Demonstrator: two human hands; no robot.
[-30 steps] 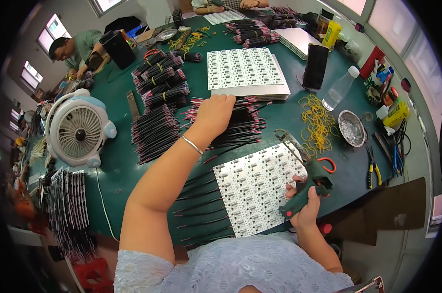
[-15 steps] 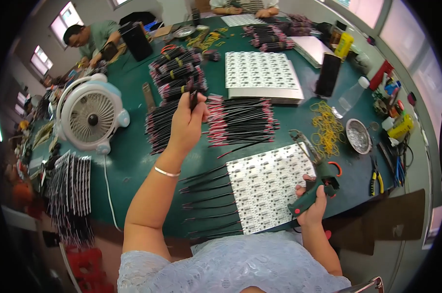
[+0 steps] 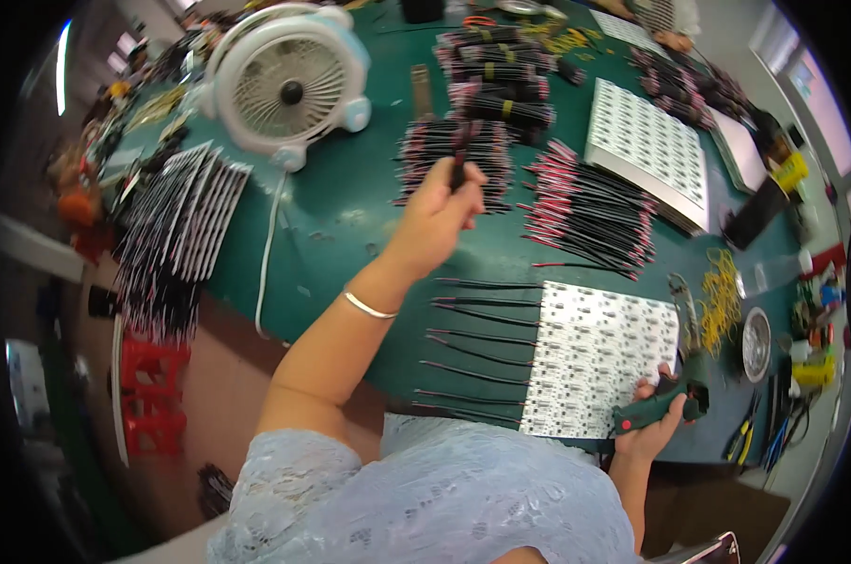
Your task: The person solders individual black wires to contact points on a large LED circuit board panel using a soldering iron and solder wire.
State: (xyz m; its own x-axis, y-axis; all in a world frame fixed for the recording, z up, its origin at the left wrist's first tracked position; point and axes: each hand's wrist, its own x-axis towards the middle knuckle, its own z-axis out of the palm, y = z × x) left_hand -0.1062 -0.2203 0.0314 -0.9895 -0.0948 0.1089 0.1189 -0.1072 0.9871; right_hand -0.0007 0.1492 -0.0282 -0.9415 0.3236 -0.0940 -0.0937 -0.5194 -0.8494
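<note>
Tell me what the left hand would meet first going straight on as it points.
Likely the pile of black wires just ahead of the left hand, though depth is unclear.

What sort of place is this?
Probably an electronics assembly workshop: a white circuit-board panel with wires along its left edge, bundles of black wire, and a green tool, seemingly a soldering gun, in the right hand.
</note>
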